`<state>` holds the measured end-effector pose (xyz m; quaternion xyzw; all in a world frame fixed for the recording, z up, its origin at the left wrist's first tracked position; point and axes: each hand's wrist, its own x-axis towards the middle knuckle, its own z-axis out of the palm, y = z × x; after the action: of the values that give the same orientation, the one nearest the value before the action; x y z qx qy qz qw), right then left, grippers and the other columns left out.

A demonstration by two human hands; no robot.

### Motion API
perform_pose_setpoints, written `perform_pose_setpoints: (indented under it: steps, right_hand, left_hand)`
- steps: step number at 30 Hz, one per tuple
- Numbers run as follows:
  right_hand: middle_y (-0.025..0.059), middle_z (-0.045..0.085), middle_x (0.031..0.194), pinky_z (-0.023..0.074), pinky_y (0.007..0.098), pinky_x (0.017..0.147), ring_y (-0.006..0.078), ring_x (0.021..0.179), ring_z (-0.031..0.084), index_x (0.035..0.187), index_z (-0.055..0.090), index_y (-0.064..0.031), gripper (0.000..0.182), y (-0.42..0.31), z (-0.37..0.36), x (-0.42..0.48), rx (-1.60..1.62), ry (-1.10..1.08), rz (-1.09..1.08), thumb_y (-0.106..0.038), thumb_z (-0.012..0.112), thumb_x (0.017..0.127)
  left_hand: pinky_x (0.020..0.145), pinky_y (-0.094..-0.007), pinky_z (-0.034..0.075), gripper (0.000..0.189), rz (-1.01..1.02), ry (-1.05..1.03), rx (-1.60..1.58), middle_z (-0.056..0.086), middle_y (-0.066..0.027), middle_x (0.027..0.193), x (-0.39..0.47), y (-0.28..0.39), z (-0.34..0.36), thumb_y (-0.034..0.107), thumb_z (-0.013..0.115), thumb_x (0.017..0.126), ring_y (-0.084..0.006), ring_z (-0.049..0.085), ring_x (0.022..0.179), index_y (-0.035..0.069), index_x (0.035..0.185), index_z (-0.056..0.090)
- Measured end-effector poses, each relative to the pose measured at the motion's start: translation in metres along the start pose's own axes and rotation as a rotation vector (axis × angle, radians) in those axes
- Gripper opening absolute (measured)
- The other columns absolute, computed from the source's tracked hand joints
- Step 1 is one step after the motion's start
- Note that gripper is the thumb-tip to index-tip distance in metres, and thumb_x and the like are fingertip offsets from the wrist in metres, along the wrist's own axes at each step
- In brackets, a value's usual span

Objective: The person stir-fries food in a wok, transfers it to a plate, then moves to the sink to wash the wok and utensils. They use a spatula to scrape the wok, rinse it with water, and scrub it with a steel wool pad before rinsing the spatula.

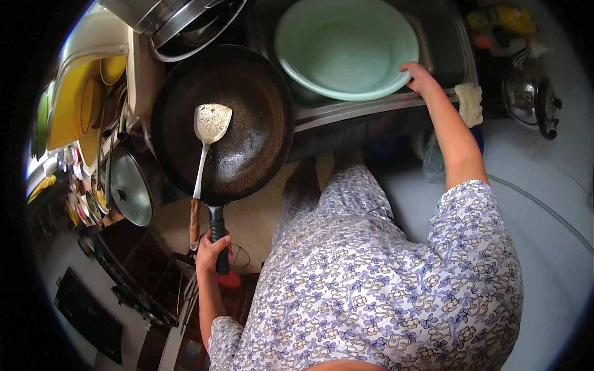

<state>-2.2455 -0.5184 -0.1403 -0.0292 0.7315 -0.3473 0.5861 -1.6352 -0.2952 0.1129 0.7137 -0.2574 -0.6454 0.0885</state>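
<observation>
My left hand (214,250) is closed around the black handle of a dark wok (250,157) at the left of the sink. A metal spatula (212,123) with a wooden grip lies in the wok, its handle reaching over the rim beside the wok's handle. My right hand (417,76) grips the near right rim of a pale green plastic basin (348,51), which sits in or over the stainless steel sink (436,41). The basin looks to hold no objects; whether it has water in it I cannot tell.
Steel pans (199,28) are stacked beyond the wok. A lidded pan (131,185) and yellow items in a rack (74,102) stand at left. A pale sponge or cloth (468,104) hangs at the sink's right edge, near a metal kettle (524,92). A hose (543,199) runs along the right.
</observation>
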Motion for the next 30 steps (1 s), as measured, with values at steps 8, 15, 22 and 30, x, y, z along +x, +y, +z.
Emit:
perform_pose_setpoints:
  steps: [8, 15, 22, 30]
  right_hand:
    - [0.0088, 0.059, 0.104, 0.0525, 0.0295, 0.077, 0.0194, 0.091, 0.06, 0.11, 0.052, -0.001, 0.035, 0.003, -0.001, 0.003, 0.015, -0.05, 0.019, -0.014, 0.066, 0.08]
    - [0.0059, 0.059, 0.097, 0.0495, 0.0336, 0.068, 0.0193, 0.086, 0.059, 0.106, 0.056, -0.0042, 0.035, -0.016, -0.001, -0.026, -0.167, -0.044, 0.001, -0.021, 0.067, 0.077]
    - [0.0091, 0.063, 0.079, 0.0466, 0.0342, 0.068, 0.0208, 0.073, 0.06, 0.087, 0.062, 0.0, 0.044, -0.047, -0.004, 0.031, -0.61, 0.192, -0.456, -0.043, 0.065, 0.077]
    - [0.0194, 0.065, 0.079, 0.0468, 0.0416, 0.073, 0.0344, 0.082, 0.063, 0.078, 0.067, 0.0004, 0.062, -0.089, 0.015, 0.075, -0.775, 0.208, -0.639, -0.058, 0.045, 0.082]
  left_hand:
    - [0.072, -0.0283, 0.047, 0.043, 0.023, 0.174, 0.396, 0.061, -0.0106, 0.087, -0.017, -0.019, -0.004, 0.024, 0.071, 0.075, -0.0186, 0.06, 0.081, -0.002, 0.104, 0.053]
    - [0.086, -0.0318, 0.044, 0.046, 0.336, 0.363, 0.266, 0.06, -0.0138, 0.106, -0.088, 0.046, 0.065, 0.012, 0.062, 0.082, -0.0216, 0.059, 0.094, -0.003, 0.122, 0.048]
    - [0.094, -0.033, 0.04, 0.057, 0.39, -0.106, -0.518, 0.036, -0.0189, 0.135, 0.079, 0.156, 0.258, 0.018, 0.052, 0.09, -0.0262, 0.047, 0.116, -0.005, 0.136, 0.028]
    - [0.071, -0.0278, 0.039, 0.007, 0.158, 0.148, -0.679, 0.055, -0.001, 0.083, 0.219, 0.173, 0.285, 0.015, 0.052, 0.087, -0.0138, 0.051, 0.076, 0.008, 0.086, 0.053]
